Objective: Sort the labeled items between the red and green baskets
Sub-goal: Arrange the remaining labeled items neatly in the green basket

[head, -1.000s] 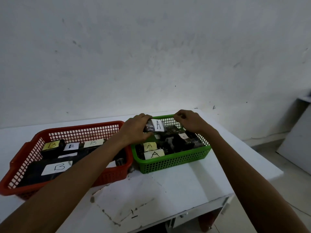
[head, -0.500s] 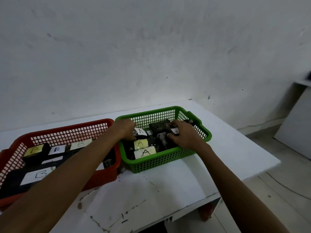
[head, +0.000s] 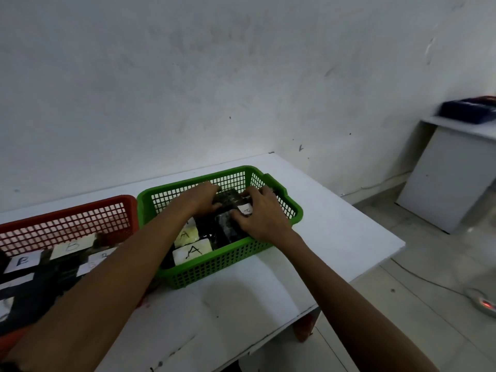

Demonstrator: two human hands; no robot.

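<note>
Now: inside the green basket (head: 294, 210), toward the counter's (head: 335, 237) far right corner, our left hand (head: 204, 201) and right hand (head: 259, 216) clamp the ends of one dark A-labelled pack (head: 228, 198). We would seat it flat, label upward, clear of neighbours, before releasing.

A second ago both hands hold an A-marked piece up over the far rim of the green basket (head: 295, 210); now the left hand (head: 204, 198) and the right hand (head: 257, 213) are down inside the green basket, fingers curled on either side of a black item (head: 228, 201) in its far half. The white A label (head: 245, 209) now sits low inside the green basket, just beside the right thumb; the left hand has moved from the green basket's left side towards its middle.
</note>
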